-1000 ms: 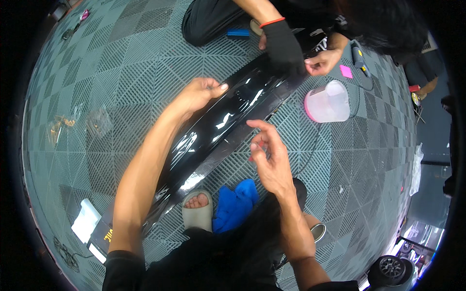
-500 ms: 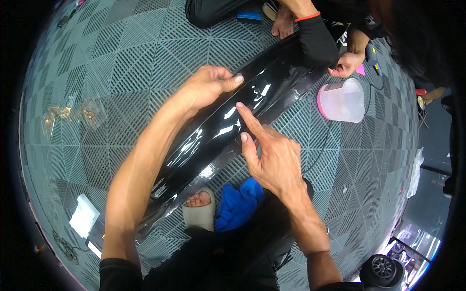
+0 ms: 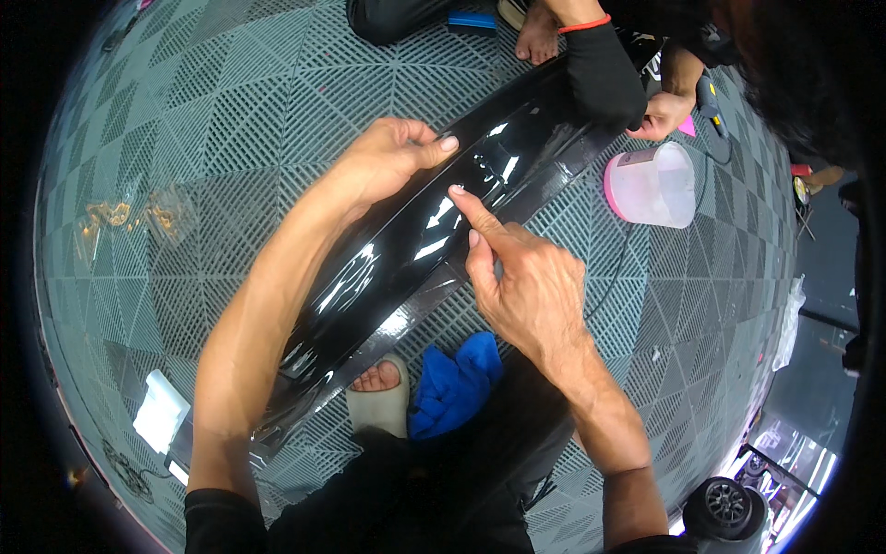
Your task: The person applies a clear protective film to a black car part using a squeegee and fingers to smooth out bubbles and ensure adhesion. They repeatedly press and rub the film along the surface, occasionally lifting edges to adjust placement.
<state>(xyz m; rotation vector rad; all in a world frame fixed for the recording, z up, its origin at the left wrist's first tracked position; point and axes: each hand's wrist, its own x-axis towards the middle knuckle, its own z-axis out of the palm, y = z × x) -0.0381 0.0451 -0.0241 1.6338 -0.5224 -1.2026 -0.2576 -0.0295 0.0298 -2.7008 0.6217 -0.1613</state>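
Note:
A long glossy black panel runs diagonally from lower left to upper right, with a film-like strip along its lower edge. My left hand pinches the panel's upper edge, thumb on top and fingers curled. My right hand is over the panel's middle, index finger stretched out with its tip on or just above the glossy surface, thumb apart, other fingers bent; nothing shows in it. A translucent container with a pink bottom stands to the right. A blue cloth lies below the panel beside my sandalled foot.
A co-worker works at the panel's far end, a hand on its edge. A grey power tool with cord, a blue block, plastic bags and a white sheet lie around on the tiled floor. A wheel is at lower right.
My right hand has moved from beside the panel up onto it, index finger now extended. My left hand has shifted up and right along the edge. The co-worker's hands appear farther right.

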